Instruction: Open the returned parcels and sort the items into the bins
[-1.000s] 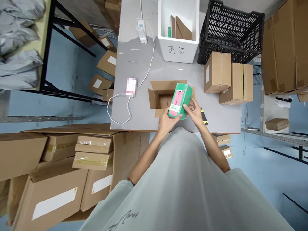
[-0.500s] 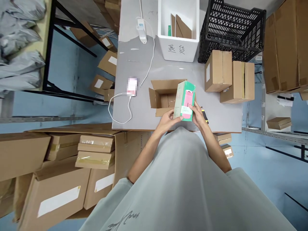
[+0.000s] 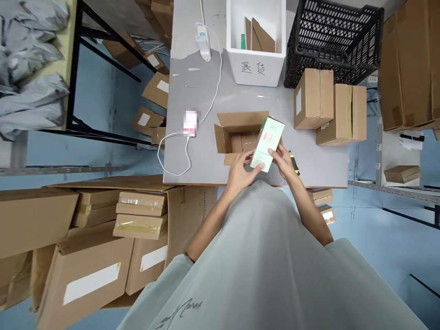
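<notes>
Between my two hands is a pale green product box point(image 3: 268, 143), tilted, with small coloured pictures and fine print on the face turned up. My left hand point(image 3: 241, 173) grips its lower left side, thumb on the bottom edge. Against its right side my right hand point(image 3: 283, 162) is closed, thumb across the face. Behind it an open cardboard box point(image 3: 233, 134) stands on the table with its flaps spread; the product box covers its right part. A black and yellow utility knife point(image 3: 294, 163) lies just right of my right hand.
At the back stand a white bin point(image 3: 256, 68) holding cardboard pieces and a black plastic crate point(image 3: 333, 41). Two closed cartons point(image 3: 313, 100) sit at the table's right. A charging cable point(image 3: 217, 87) runs along the left to a blurred device point(image 3: 190, 123). Large cartons point(image 3: 92, 275) crowd the lower left.
My hands have turned the product box: the green face with the pink picture has gone from the top, and a pale printed face shows instead. The open cardboard box stays put.
</notes>
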A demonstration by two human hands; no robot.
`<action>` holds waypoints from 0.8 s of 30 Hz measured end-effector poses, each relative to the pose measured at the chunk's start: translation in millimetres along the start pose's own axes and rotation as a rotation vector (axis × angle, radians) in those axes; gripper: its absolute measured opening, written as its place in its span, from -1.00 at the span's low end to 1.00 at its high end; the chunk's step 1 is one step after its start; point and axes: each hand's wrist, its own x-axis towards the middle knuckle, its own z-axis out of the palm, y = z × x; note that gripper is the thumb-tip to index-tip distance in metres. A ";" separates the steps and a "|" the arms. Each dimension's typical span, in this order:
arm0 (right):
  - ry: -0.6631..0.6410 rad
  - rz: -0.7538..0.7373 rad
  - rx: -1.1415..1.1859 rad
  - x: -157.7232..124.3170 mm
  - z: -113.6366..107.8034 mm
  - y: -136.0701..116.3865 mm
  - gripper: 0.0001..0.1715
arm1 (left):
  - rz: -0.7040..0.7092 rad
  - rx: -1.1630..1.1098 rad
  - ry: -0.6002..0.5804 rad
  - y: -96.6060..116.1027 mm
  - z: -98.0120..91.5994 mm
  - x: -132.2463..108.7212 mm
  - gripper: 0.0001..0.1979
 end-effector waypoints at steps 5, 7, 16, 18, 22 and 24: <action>-0.063 0.065 0.062 -6.1 -10.1 3.7 -0.10 | -0.264 -0.339 -0.223 -6.6 -15.0 9.6 -0.12; -0.092 0.074 0.070 -7.9 -11.0 4.7 -0.11 | -0.315 -0.400 -0.298 -5.9 -16.3 9.0 -0.13; -0.018 -0.023 -0.005 -0.6 0.8 -2.0 -0.02 | -0.130 -0.043 0.049 -9.4 1.6 -3.5 -0.34; -0.001 -0.026 -0.016 1.3 3.6 -3.4 -0.01 | -0.043 0.066 0.100 -7.4 3.8 -6.3 -0.32; 0.012 0.014 0.026 0.0 2.1 -2.8 -0.13 | -0.038 -0.054 -0.015 -2.5 -3.4 -5.2 -0.28; -0.001 0.050 0.069 -1.8 -0.9 -0.1 -0.21 | -0.154 -0.240 -0.131 -2.5 -11.1 -0.4 -0.24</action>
